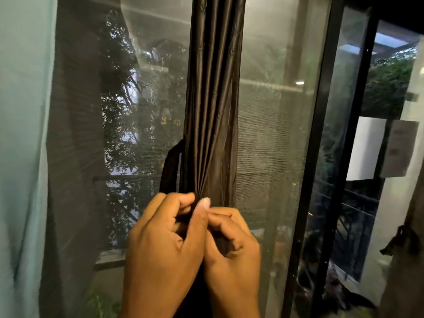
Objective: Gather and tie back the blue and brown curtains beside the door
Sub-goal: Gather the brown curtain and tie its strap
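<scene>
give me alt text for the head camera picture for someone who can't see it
Two hands, left hand and right hand, pinch a gathered brown curtain against a mesh screen. A dark tie strap loops at its left; a pale blue curtain hangs far left.

I've got one head view, looking forward and slightly down, close on the brown curtain (211,99).

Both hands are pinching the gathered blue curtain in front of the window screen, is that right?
Not quite. The left hand and right hand pinch the gathered brown curtain, not the blue one. The head view shows the blue curtain hanging untouched at the far left.
</scene>
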